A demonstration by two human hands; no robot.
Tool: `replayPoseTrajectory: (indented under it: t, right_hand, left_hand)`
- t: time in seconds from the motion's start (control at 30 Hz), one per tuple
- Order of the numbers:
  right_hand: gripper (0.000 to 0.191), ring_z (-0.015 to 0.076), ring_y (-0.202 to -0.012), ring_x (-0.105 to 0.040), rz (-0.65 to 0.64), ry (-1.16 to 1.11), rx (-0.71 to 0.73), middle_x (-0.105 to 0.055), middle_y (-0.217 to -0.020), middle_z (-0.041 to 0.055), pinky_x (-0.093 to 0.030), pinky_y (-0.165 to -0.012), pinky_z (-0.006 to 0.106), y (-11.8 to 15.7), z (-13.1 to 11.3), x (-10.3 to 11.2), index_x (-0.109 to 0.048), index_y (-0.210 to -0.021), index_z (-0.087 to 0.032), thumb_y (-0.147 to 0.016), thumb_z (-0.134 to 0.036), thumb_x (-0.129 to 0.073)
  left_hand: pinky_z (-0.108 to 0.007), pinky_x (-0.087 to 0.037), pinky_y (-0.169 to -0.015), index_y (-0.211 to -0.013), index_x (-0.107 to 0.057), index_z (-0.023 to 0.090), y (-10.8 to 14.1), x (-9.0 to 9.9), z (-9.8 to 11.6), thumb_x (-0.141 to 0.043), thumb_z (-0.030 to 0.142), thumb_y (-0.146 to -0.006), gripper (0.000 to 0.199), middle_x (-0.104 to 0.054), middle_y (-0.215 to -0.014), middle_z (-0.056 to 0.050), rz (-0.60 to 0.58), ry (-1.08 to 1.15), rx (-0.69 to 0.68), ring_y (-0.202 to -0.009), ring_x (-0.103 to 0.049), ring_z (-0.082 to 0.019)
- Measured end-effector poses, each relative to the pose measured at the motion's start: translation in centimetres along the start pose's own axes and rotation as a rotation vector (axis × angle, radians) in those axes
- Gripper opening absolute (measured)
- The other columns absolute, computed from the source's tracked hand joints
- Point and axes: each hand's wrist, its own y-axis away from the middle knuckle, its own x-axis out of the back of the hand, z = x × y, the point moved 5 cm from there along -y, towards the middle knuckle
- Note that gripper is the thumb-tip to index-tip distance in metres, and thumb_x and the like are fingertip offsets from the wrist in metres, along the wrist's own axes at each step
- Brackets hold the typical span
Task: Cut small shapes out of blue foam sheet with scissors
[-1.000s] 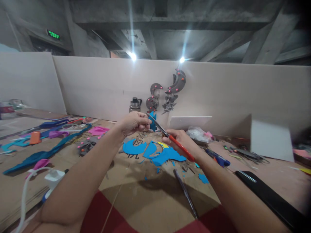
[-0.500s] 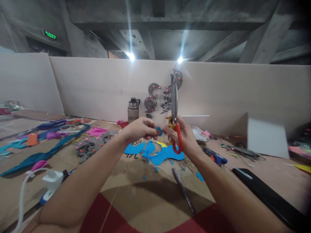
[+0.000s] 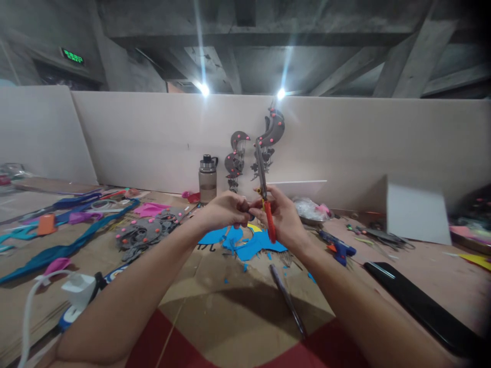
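Left hand [image 3: 228,210] of mine is curled almost all the way, fingertips pinched together. I think they have hold of the small blue piece, but my fingers hide it and that spot is blurry, so I can't be sure. A second ago this hand held a blue piece up, and the scissor blades lay across it. Now my two hands have come together, fingertips to fingertips. So the cutting seems to have stopped for a bit, and it looks like my fingers are busy with the little piece. Under my hands, blue sheets [image 3: 249,253] lie on brown cardboard [image 3: 207,319], with tiny blue bits [image 3: 245,267] just in front. Then come the scissors [image 3: 270,222], tips up and leaning left; half a second ago they stood nearly straight. My right hand [image 3: 286,217] is bent around their red handles, and its thumb side reaches over to my left fingertips. Farther right lies a dark blue tool [image 3: 341,249].
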Motion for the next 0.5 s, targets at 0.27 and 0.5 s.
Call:
replayPoseTrajectory:
  t: [0.27, 0.5]
  right_hand:
    - [0.047, 0.0177, -0.081, -0.065, 0.001, 0.146, 0.019, -0.067, -0.088, 0.0035, -0.052, -0.076, 0.031, 0.0, 1.4, 0.5, -0.056, -0.117, -0.022, -0.076, -0.036, -0.074]
    - [0.047, 0.0194, -0.082, -0.064, 0.021, 0.246, 0.041, -0.068, -0.086, 0.0035, -0.053, -0.077, 0.033, 0.0, 2.2, 0.8, -0.058, -0.122, -0.022, -0.077, -0.030, -0.071]
  left_hand:
    - [-0.019, -0.040, -0.039, -0.054, -0.056, 0.016, -1.2, -0.3, -1.8, -0.059, 0.002, -0.059, 0.015, -0.056, -0.047, 0.003, -0.019, 0.014, -0.041, -0.041, -0.052, -0.008]
    - [-0.021, -0.036, -0.041, -0.051, -0.054, 0.017, -1.1, -0.3, -1.5, -0.056, 0.002, -0.056, 0.016, -0.051, -0.045, 0.004, 0.025, -0.091, 0.006, -0.040, -0.047, -0.009]
